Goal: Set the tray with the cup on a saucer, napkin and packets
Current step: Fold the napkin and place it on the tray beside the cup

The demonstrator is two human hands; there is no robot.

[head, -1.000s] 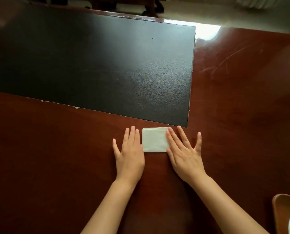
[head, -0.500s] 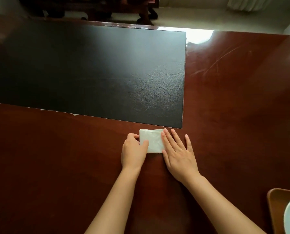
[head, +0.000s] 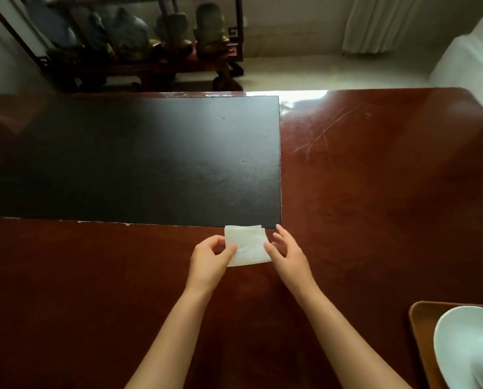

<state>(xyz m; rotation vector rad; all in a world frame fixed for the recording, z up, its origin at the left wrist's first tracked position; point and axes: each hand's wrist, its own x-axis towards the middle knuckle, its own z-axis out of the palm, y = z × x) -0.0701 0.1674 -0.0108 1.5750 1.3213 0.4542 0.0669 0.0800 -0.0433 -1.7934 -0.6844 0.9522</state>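
Napkin point(head: 247, 245) was the working item and the landmark: a folded white square lying just short of the near right corner of the black mat point(head: 139, 161). Nearest the camera, well to the right of the napkin, the tray point(head: 420, 327) carried the saucer point(head: 456, 341). The left hand point(head: 210, 261) pinched the napkin's left edge between thumb and fingers. The right hand point(head: 288, 252) was half open, fingertips at the right edge, holding nothing firmly. Best practice: lift by both edges, keep the fold closed, carry level to the tray. One second earlier both hands pressed flat beside the napkin on the counter point(head: 375, 206).
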